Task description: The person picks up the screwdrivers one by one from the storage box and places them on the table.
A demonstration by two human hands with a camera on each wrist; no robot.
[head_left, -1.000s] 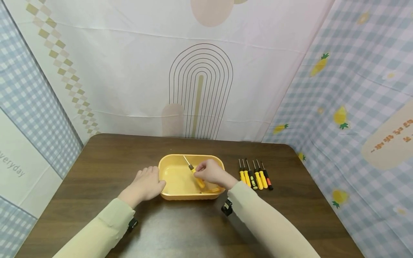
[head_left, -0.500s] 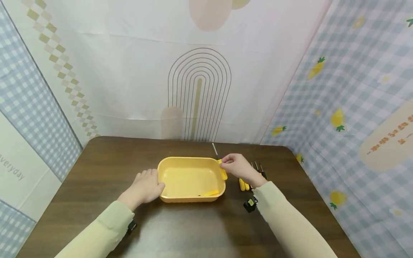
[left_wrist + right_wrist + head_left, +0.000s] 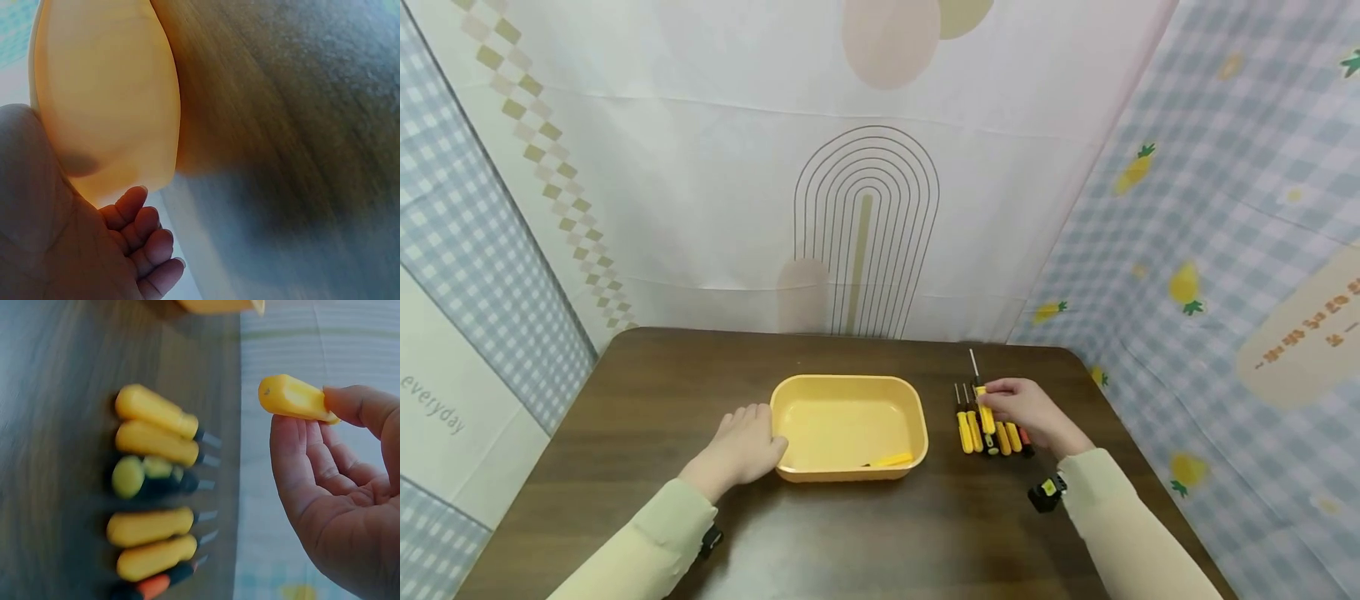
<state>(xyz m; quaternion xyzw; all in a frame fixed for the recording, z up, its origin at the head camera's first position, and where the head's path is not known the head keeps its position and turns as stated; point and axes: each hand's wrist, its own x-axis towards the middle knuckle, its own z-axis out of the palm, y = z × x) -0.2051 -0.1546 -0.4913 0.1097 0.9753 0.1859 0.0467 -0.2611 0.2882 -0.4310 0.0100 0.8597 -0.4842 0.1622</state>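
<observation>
At the left end of a yellow plastic basin [image 3: 848,381], my left hand [image 3: 741,446] holds the rim, thumb over the edge; the left wrist view shows its fingers curled beside the outer wall [image 3: 115,87]. My right hand [image 3: 1026,410] pinches a screwdriver by its yellow handle [image 3: 294,397], shaft pointing away from me, above a row of screwdrivers on the table. In that row lie several yellow-handled screwdrivers [image 3: 150,528], a black and green one [image 3: 153,477] and a black and red one [image 3: 156,586]. One small yellow-handled tool [image 3: 892,459] lies inside the basin, near its front wall.
All this stands on a dark brown wooden table [image 3: 850,533]. Behind it hangs a pale patterned cloth [image 3: 722,208]; blue checked cloth [image 3: 1195,250] covers the right side.
My right hand has carried the screwdriver out of the basin, over its right rim, to above the row on the right. My left hand has stayed at the basin's left end.
</observation>
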